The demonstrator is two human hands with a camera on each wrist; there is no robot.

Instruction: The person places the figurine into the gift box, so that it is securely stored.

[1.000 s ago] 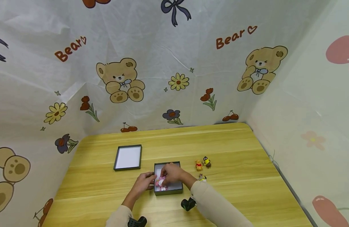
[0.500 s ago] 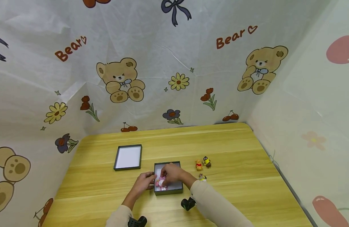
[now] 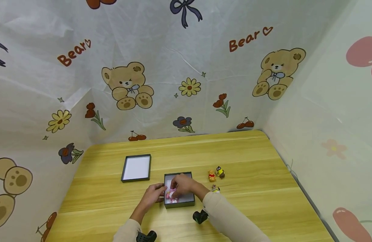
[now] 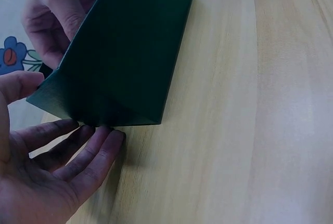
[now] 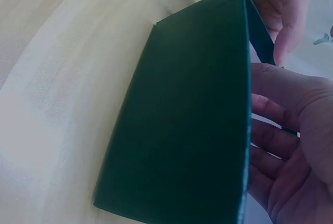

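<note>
A dark green open box (image 3: 184, 204) with a pale inside sits on the wooden table. My left hand (image 3: 150, 196) holds its left side; in the left wrist view, the thumb (image 4: 23, 83) is at the rim and the fingers (image 4: 96, 169) touch the lower outer wall. Inside the box, pink toy figurines (image 3: 171, 194) lie by the left wall. My right hand (image 3: 183, 184) reaches in from the right, fingers pointing down and curled on a pink figurine. In the right wrist view the green wall hides those fingertips.
The box lid (image 3: 137, 168), pale side up, lies back left. Right of the box stand a red-and-yellow bear figurine (image 3: 211, 176), a yellow-and-dark figurine (image 3: 220, 172) and another small figurine (image 3: 215, 189), partly behind the right sleeve (image 3: 228, 215). A printed cloth backs the table.
Both hands and the box hold nearly the same place. Only the head view has shifted very slightly.
</note>
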